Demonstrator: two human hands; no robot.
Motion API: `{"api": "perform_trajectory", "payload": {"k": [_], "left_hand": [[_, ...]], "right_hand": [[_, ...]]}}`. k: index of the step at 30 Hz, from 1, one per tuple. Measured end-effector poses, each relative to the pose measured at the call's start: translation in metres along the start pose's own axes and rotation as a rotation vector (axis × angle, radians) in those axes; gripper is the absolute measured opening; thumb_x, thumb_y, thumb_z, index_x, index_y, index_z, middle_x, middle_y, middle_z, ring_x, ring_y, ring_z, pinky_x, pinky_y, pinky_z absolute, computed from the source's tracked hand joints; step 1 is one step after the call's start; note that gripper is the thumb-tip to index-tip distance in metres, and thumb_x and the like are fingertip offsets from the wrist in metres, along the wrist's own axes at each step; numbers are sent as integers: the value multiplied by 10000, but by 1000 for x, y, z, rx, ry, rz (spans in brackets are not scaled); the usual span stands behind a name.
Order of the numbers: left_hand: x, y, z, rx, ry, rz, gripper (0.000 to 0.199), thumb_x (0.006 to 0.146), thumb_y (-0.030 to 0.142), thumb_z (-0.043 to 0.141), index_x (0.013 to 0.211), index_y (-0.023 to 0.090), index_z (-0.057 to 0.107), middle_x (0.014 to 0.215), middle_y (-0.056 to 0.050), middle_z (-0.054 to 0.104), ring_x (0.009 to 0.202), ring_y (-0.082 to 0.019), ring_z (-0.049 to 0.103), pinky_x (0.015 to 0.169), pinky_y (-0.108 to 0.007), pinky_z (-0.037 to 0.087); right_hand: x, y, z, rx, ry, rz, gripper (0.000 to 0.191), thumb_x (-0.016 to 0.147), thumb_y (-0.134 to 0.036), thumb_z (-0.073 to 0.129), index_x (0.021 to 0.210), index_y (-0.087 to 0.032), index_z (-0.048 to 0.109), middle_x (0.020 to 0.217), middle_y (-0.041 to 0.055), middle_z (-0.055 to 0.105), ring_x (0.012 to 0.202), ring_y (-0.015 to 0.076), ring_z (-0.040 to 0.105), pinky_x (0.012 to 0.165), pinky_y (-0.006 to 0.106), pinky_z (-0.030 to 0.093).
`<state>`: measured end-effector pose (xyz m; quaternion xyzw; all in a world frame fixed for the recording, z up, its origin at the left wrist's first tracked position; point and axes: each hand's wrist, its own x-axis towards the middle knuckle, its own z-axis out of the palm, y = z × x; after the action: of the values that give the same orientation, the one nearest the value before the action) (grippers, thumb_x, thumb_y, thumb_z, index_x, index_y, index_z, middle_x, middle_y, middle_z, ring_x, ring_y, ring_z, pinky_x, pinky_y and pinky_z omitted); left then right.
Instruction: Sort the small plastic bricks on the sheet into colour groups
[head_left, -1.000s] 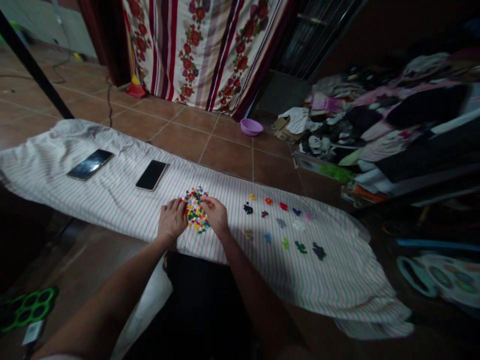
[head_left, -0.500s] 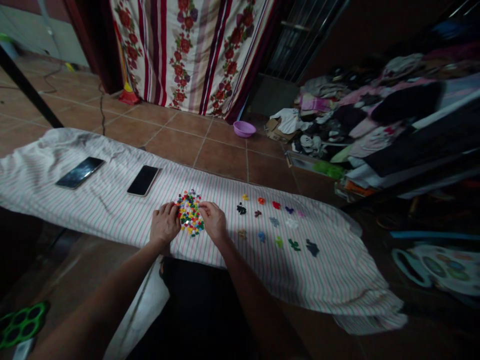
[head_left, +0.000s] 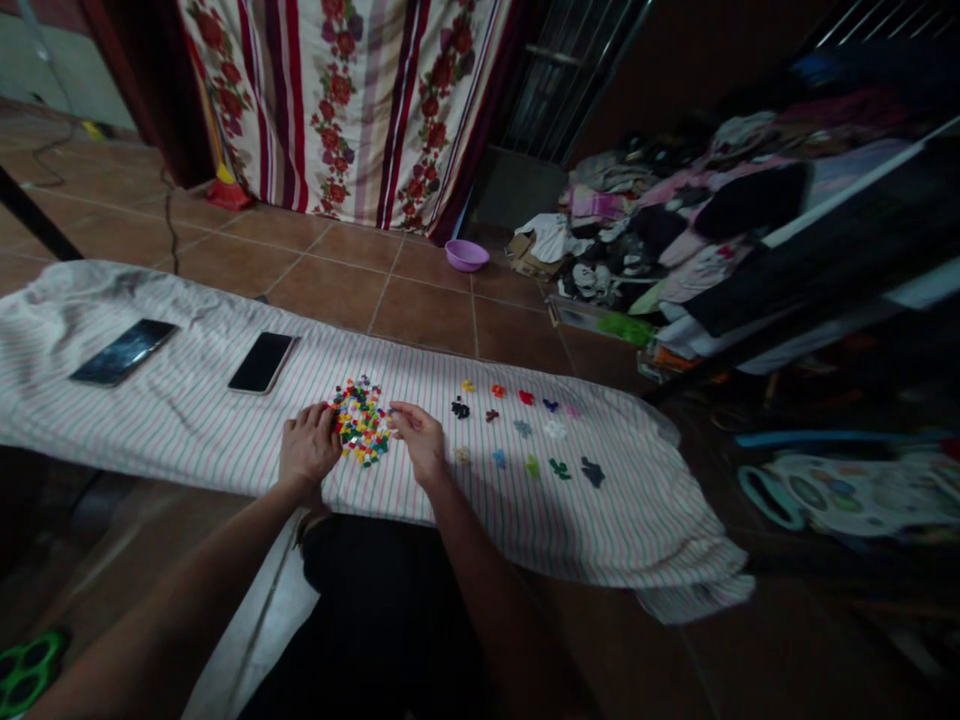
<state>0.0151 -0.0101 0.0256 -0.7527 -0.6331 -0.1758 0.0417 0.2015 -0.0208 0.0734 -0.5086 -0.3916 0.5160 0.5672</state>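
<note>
A loose pile of small multicoloured pieces (head_left: 363, 425), perhaps tiny bricks or beads, lies on the striped cloth (head_left: 300, 345). At its left edge rests my left hand (head_left: 310, 445), palm down, fingers slightly bent and touching the outer pieces. My right hand (head_left: 421, 440) is at the pile's right edge, thumb and forefinger pinched together; whatever is between them is too small to make out. To the right lie little groups sorted by colour, among them black pieces (head_left: 460, 408), red pieces (head_left: 526, 398), white pieces (head_left: 555, 428), green pieces (head_left: 559, 468) and dark grey pieces (head_left: 592, 472).
Two dark-screened devices, a tablet (head_left: 124, 352) and a phone (head_left: 262, 362), lie on the cloth to the left. Beyond the table, a purple basin (head_left: 466, 255) stands on the tiled floor. Heaped clothes (head_left: 675, 210) fill the right side, and a floral curtain (head_left: 352, 110) hangs behind.
The camera has turned a little to the right, so everything sits further left in view. My right hand has drawn back slightly from the pile; my left hand stays at its edge.
</note>
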Motion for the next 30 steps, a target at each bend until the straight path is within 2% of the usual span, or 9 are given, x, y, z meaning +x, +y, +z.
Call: {"api": "perform_trajectory", "payload": {"k": [5, 19, 24, 30], "left_hand": [[0, 1, -2, -15, -12, -8, 388, 843, 252, 426, 1199, 159, 550, 1295, -136, 561, 1155, -293, 500, 870, -441, 389], [-2, 2, -6, 2, -25, -20, 392, 848, 260, 402, 1195, 144, 545, 1298, -128, 563, 1146, -299, 498, 867, -442, 379], [-2, 3, -8, 8, -23, -18, 394, 849, 270, 389, 1191, 150, 541, 1289, -122, 567, 1126, -303, 506, 850, -437, 376], [-3, 3, -8, 7, -37, -26, 402, 857, 291, 367, 1199, 155, 529, 1290, -123, 565, 1131, -302, 506, 858, -431, 366]], "right_hand": [[-9, -8, -9, 59, 42, 53, 290, 631, -367, 734, 869, -204, 713, 769, 22, 697, 734, 157, 636, 602, 244, 464], [-16, 3, -38, -18, 164, -18, 309, 646, -355, 675, 907, -193, 706, 832, 32, 695, 719, 141, 584, 591, 240, 429], [-14, 11, -61, -58, 275, -37, 357, 635, -378, 653, 927, -178, 693, 856, 45, 697, 710, 143, 589, 579, 242, 431], [-19, 15, -99, -128, 388, -46, 381, 646, -387, 619, 949, -167, 692, 862, 50, 704, 698, 151, 604, 596, 258, 457]]}}
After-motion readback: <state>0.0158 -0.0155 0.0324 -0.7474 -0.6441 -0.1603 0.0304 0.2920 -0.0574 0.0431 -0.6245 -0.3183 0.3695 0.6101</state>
